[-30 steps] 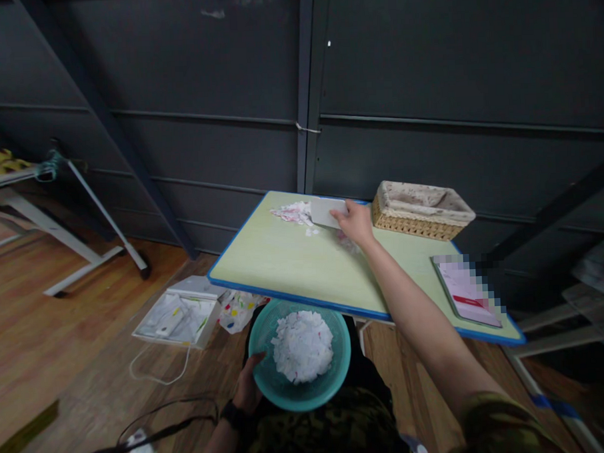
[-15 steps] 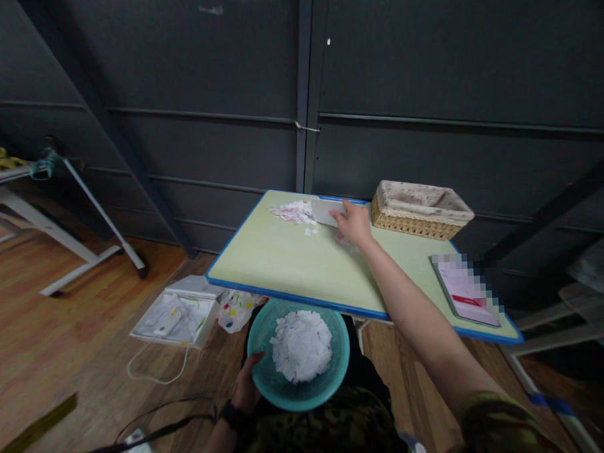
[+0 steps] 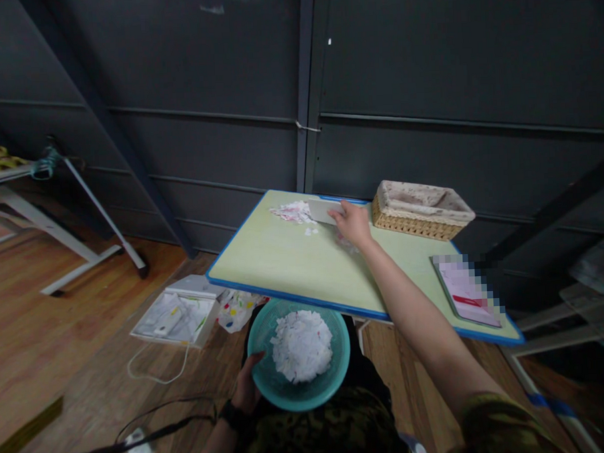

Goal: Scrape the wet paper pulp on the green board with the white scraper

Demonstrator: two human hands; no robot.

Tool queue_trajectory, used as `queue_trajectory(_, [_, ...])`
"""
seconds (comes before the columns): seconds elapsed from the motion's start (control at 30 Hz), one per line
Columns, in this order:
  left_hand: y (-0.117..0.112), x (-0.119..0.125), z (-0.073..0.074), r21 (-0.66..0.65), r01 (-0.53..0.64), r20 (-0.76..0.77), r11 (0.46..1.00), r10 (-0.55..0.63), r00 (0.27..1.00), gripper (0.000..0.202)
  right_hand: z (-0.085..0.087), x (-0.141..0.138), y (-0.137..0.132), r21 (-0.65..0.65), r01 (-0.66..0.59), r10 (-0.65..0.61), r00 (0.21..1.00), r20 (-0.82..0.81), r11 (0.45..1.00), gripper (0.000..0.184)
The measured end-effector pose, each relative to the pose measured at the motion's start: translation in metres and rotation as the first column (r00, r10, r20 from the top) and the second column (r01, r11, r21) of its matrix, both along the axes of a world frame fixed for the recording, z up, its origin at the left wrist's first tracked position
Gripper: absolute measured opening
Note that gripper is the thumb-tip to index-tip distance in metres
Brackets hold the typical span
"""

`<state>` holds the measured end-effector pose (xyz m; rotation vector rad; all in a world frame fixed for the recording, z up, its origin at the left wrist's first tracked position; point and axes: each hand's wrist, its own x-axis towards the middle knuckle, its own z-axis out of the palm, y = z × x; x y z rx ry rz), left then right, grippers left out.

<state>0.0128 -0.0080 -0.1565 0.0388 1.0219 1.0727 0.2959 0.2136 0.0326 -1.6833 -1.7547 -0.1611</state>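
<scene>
My left hand (image 3: 249, 384) grips the left rim of a teal plastic basin (image 3: 334, 389) on my lap, its thumb over the edge. A heap of white paper scraps (image 3: 303, 346) fills the middle of the basin. Over the table, my right hand (image 3: 354, 222) is closed on a flat, pale grey sheet-like piece (image 3: 325, 211), which looks like a scraper or card. Its far end meets a pile of white and pinkish paper scraps (image 3: 292, 212) at the table's back left. A few loose scraps lie just in front, and a pinkish bit shows below my right hand.
The pale green table (image 3: 283, 261) has a blue edge. A lined wicker basket (image 3: 421, 211) stands at its back right, a tablet-like device (image 3: 467, 291) at its right front. On the floor are an open white box (image 3: 173, 319), cables and a power strip (image 3: 139, 450).
The grey piece in my right hand has tilted slightly and shifted a little to the left. My left hand and the basin have not visibly moved.
</scene>
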Motion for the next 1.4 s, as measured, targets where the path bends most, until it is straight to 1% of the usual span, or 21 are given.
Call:
queue_trajectory(0.07, [0.0,0.001,0.003,0.001,0.003,-0.003,1.0,-0.003,1.0,0.039,0.002,0.0,-0.001,-0.008,0.027,-0.027,1.0,0.003,1.0,0.017])
queue_trajectory(0.17, [0.0,0.001,0.008,0.007,0.004,-0.001,1.0,-0.004,1.0,0.041,0.006,0.002,-0.003,0.005,0.089,-0.089,0.996,-0.024,0.996,0.016])
queue_trajectory(0.23, [0.0,0.002,0.01,0.01,0.002,-0.001,1.0,-0.002,1.0,0.042,0.009,0.003,-0.004,0.018,0.093,-0.093,0.995,-0.046,0.995,0.018])
queue_trajectory(0.43, [0.0,0.002,0.012,0.012,0.006,-0.009,1.0,-0.006,1.0,0.031,0.01,-0.004,-0.005,-0.001,-0.056,0.056,0.994,-0.09,0.998,0.022])
queue_trajectory(0.6, [0.0,0.003,0.011,0.027,-0.004,-0.014,1.0,0.004,1.0,0.033,0.008,-0.001,-0.001,-0.04,-0.11,0.102,0.983,-0.155,0.993,0.02])
queue_trajectory(0.77, [0.0,0.003,0.015,0.031,-0.001,-0.018,1.0,0.002,1.0,0.037,0.007,0.006,0.002,-0.031,-0.144,0.133,0.964,-0.23,0.989,0.027])
queue_trajectory(0.83, [0.001,0.003,0.021,0.033,0.007,-0.02,0.999,-0.007,1.0,0.038,0.007,0.009,0.003,-0.044,-0.186,0.17,0.955,-0.243,0.982,0.029])
queue_trajectory(0.9, [0.002,0.003,0.029,0.037,0.016,-0.025,0.999,-0.015,1.0,0.037,0.009,0.013,0.004,-0.051,-0.202,0.181,0.946,-0.269,0.978,0.031])
queue_trajectory(1.0, [0.003,0.002,0.045,0.042,0.03,-0.039,0.999,-0.028,0.999,0.034,0.012,0.022,0.004,-0.034,-0.125,0.111,0.952,-0.284,0.992,0.032])
queue_trajectory(1.1, [0.005,0.001,0.059,0.047,0.038,-0.061,0.998,-0.035,0.998,0.031,0.015,0.028,0.003,-0.049,-0.041,0.028,0.973,-0.228,0.998,0.028])
queue_trajectory(1.17, [0.005,0.0,0.066,0.056,0.04,-0.071,0.998,-0.036,0.997,0.03,0.015,0.029,0.003,-0.068,-0.031,0.017,0.978,-0.207,0.997,0.027])
queue_trajectory(1.23, [0.006,0.0,0.074,0.057,0.044,-0.091,0.997,-0.038,0.995,0.03,0.014,0.028,0.003,-0.089,-0.064,0.043,0.975,-0.218,0.994,0.028])
queue_trajectory(1.3, [0.005,0.0,0.081,0.051,0.056,-0.135,0.997,-0.049,0.99,0.03,0.013,0.028,0.004,-0.112,-0.123,0.092,0.964,-0.25,0.986,0.029])
queue_trajectory(1.37, [0.005,0.001,0.089,0.053,0.075,-0.181,0.996,-0.064,0.981,0.032,0.011,0.028,0.004,-0.125,-0.211,0.161,0.932,-0.325,0.969,0.031])
queue_trajectory(1.4, [0.004,0.001,0.093,0.056,0.086,-0.196,0.995,-0.073,0.978,0.035,0.011,0.028,0.005,-0.123,-0.261,0.197,0.903,-0.381,0.957,0.033])
